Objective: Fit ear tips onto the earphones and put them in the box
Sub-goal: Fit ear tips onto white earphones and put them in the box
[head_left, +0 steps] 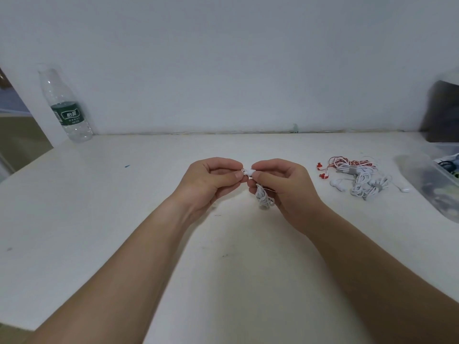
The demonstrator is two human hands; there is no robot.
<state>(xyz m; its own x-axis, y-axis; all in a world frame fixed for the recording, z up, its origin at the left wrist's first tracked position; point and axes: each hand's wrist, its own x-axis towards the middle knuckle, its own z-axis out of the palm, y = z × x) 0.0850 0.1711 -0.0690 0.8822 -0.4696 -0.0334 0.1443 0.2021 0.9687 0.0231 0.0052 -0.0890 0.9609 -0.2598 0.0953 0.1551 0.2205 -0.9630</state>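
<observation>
Holding both hands up over the mid table (124, 219), a person is working a white earbud (249, 173) btwn the fingertips. The left hand (213, 182) is pinching the bud's left end w/ thumb & forefinger, the other fingers curling in toward the palm. The right hand (283, 187) is gripping the bud's right end, thumb & forefinger clamped on it. Its other fingers are curling round the cord (264, 198), which is hanging as a white bundle below the hand; can't tell if it's touching the tabletop. Whether an ear tip is sitting on the bud is too small to make out.

More earphones (357, 180) are lying in a heap to the right, well apart from the hands. White cords are tangling w/ red-and-white ones there. Two red buds (321, 171) are sticking out at the heap's left edge, w/ white buds (336, 184) just below them.

The box (445, 173), clear plastic, is sitting at the table's right edge beyond the heap, partly out of view, w/ dark stuff inside. A clear bottle (65, 108) w/ a green label is standing upright at the far left corner by the wall (223, 58). A dark, blurred object (442, 112) is standing behind the box.
</observation>
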